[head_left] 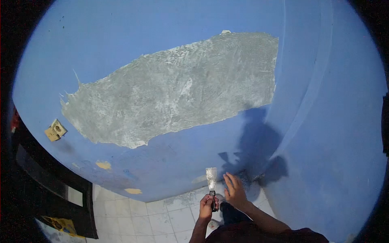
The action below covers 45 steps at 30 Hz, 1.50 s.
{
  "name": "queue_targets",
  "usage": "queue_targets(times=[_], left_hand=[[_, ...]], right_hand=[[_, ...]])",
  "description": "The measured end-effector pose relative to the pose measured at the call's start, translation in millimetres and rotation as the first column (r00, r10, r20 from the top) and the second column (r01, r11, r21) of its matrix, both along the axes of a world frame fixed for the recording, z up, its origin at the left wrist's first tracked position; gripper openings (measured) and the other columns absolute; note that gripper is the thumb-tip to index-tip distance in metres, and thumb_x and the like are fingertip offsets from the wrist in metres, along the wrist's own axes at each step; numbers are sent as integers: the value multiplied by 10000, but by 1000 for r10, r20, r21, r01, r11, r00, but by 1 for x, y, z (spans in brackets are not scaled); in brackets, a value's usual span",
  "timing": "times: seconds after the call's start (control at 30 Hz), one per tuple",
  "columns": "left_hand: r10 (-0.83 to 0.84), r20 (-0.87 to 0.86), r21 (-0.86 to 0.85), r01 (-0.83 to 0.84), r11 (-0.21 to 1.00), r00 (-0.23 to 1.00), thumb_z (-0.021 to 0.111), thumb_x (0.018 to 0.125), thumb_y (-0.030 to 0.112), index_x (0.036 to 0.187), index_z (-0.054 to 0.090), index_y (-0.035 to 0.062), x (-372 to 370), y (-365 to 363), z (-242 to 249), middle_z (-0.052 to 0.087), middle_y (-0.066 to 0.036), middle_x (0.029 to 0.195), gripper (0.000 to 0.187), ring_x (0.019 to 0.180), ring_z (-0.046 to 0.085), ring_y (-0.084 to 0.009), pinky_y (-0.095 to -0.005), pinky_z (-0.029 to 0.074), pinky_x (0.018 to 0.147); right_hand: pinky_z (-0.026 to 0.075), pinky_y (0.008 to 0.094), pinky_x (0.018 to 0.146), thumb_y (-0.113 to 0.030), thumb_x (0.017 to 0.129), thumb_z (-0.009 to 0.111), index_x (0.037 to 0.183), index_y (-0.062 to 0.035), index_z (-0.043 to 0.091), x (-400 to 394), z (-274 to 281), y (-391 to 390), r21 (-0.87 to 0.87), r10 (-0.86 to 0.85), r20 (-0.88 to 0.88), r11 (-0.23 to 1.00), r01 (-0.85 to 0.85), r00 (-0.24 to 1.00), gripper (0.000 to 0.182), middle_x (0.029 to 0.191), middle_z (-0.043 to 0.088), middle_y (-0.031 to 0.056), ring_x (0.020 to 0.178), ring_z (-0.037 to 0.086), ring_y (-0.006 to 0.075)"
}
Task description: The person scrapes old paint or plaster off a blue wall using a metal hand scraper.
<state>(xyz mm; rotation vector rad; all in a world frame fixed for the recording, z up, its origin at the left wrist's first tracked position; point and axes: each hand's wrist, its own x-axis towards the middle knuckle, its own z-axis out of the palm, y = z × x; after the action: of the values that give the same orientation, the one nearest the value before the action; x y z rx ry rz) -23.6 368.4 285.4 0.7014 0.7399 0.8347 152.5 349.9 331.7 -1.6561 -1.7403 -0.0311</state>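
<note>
My left hand (206, 206) is wrapped round the black handle of a putty knife (211, 178), held upright with its blade up. Pale residue coats the blade. To the right of it, my right hand (236, 190) is raised with fingers spread and holds nothing. Both hands are in front of the lower part of a blue wall (174, 158). Above them is a large bare grey patch (178, 89), where the paint is gone and the edges are ragged.
A wall socket (58, 128) with a brown piece beside it is at the left. Dark furniture (87, 202) stands at lower left. White floor tiles (162, 222) carry dusty debris along the wall. A second blue wall (336, 162) meets the first at the right corner.
</note>
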Motion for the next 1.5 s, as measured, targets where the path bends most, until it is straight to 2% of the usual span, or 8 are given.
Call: queue_targets(times=[0.1, 0.23, 0.37, 0.5, 0.63, 1.17, 1.3, 1.5], left_hand=[[-4, -114, 31, 8, 1000, 994, 504, 1036, 177, 1200, 540, 33, 19, 1, 22, 568, -59, 775, 221, 601, 533, -157, -307, 463, 549], [-63, -133, 230, 93, 969, 989, 467, 1030, 87, 1519, 314, 55, 56, 24, 79, 561, -73, 796, 513, 612, 543, -160, -296, 471, 566], [20, -55, 455, 7, 890, 998, 523, 995, 96, 1455, 375, 55, 104, 77, 163, 589, -102, 829, 485, 605, 539, -170, -301, 472, 546], [125, 83, 481, -150, 864, 989, 466, 1020, 140, 1472, 346, 153, 151, 123, 258, 547, -51, 826, 468, 551, 483, -129, -259, 385, 436], [321, 148, 653, -336, 679, 936, 377, 1049, 141, 1570, 248, 206, 180, 150, 319, 494, -4, 764, 541, 503, 397, -66, -214, 297, 393], [422, 59, 653, -355, 669, 905, 429, 1066, 215, 1565, 309, 181, 170, 174, 361, 443, 39, 661, 514, 441, 317, -32, -203, 268, 366], [446, 234, 629, -485, 608, 864, 468, 1062, 254, 1563, 312, 167, 206, 190, 338, 442, 39, 662, 533, 436, 354, -44, -222, 321, 365], [355, 104, 679, -327, 658, 929, 427, 1063, 191, 1560, 309, 138, 159, 180, 357, 449, 30, 667, 514, 427, 370, -38, -215, 319, 329]], right_hand=[[372, 512, 1096, -103, 864, 632, 1312, 11, 565, 22, 18, 16, 112, 47, 193, 991, -70, 980, 467, 1324, 549, 210, 1251, 527, 353], [383, 521, 1104, -113, 820, 649, 1236, 29, 606, 69, 34, 71, 235, 78, 368, 956, -173, 926, 442, 1271, 590, 186, 1252, 538, 344], [454, 468, 1062, -96, 822, 606, 1214, 43, 617, 108, 141, 131, 454, -19, 483, 860, -232, 875, 416, 1233, 615, 183, 1199, 586, 331], [467, 438, 1048, -119, 834, 572, 1189, 53, 624, 137, 249, 192, 655, -163, 577, 678, -334, 800, 398, 1223, 615, 186, 1177, 592, 325], [485, 416, 1020, -157, 824, 590, 1143, 56, 643, 132, 325, 242, 740, -254, 618, 508, -441, 744, 387, 1154, 640, 190, 1105, 617, 333], [491, 401, 984, -209, 814, 581, 1127, 107, 658, 106, 354, 277, 758, -368, 626, 495, -425, 688, 451, 1091, 662, 233, 1073, 621, 353], [501, 407, 976, -199, 797, 580, 1075, 124, 666, 120, 357, 280, 703, -335, 699, 482, -523, 631, 435, 1057, 665, 227, 1041, 634, 348], [533, 365, 935, -177, 787, 584, 1067, 107, 670, 106, 355, 282, 742, -399, 661, 475, -474, 635, 408, 1060, 672, 231, 1023, 659, 340]])
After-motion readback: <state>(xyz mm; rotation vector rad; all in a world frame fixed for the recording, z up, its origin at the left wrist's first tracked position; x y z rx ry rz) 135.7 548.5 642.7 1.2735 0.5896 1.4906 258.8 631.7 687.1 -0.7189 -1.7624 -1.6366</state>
